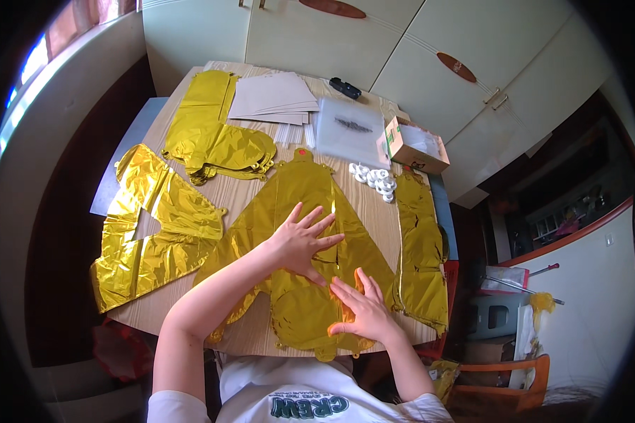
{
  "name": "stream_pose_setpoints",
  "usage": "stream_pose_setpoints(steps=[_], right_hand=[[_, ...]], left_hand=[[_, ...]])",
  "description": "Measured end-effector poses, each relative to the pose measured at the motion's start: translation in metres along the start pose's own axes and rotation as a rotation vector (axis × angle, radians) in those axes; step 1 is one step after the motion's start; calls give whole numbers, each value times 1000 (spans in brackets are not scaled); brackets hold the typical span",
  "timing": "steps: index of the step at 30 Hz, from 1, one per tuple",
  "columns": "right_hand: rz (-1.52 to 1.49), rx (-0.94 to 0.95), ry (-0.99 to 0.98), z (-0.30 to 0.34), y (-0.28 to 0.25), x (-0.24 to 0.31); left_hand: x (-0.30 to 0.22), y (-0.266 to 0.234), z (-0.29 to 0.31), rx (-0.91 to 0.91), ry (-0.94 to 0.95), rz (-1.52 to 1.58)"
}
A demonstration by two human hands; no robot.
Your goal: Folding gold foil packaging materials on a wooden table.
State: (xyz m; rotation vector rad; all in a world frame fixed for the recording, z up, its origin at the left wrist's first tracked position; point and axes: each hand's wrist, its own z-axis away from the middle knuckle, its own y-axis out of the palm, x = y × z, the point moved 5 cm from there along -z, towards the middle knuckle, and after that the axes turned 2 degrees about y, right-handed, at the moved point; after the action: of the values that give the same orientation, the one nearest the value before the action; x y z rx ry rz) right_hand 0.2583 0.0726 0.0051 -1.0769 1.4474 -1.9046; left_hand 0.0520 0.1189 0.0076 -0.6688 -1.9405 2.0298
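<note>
A large flat gold foil balloon [289,190] lies across the middle of the table, its lower part folded and overlapping near the front edge. My left hand [305,241] rests on its middle, fingers spread, palm down. Closer to me and to the right, my right hand [363,310] is also spread, touching the folded foil, with an orange reflection beside its fingers. Left of my left arm lies another, crinkled gold foil balloon [180,218] with a triangular hole. Farther back is a stack of gold foil balloons [204,134] in an L shape. More gold foil [418,247] lies along the right edge.
At the back of the wooden table are cardboard sheets [274,99], white straws [293,135], a clear plastic bag [349,134], a black object [344,88] and a cardboard box [410,156]. Small white rolls [377,180] sit beside the box. An orange chair [508,396] stands at right.
</note>
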Motion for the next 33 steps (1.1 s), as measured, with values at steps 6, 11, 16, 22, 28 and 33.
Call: stream_pose_setpoints(steps=[6, 11, 16, 22, 28, 33], right_hand=[[83, 64, -9, -2, -1, 2], [71, 77, -10, -2, -1, 5], [60, 42, -68, -1, 0, 4], [-15, -117, -232, 7, -4, 16], [-60, -125, -271, 9, -5, 29], [-23, -99, -293, 9, -3, 29]], left_hand=[[-3, 0, -2, -7, 81, -69], [-5, 17, -3, -24, 209, -34], [-4, 18, -1, -42, 218, 0], [-8, 11, 1, 10, 208, -14], [-8, 10, 3, 10, 202, -13], [-8, 10, 2, 9, 202, -3]])
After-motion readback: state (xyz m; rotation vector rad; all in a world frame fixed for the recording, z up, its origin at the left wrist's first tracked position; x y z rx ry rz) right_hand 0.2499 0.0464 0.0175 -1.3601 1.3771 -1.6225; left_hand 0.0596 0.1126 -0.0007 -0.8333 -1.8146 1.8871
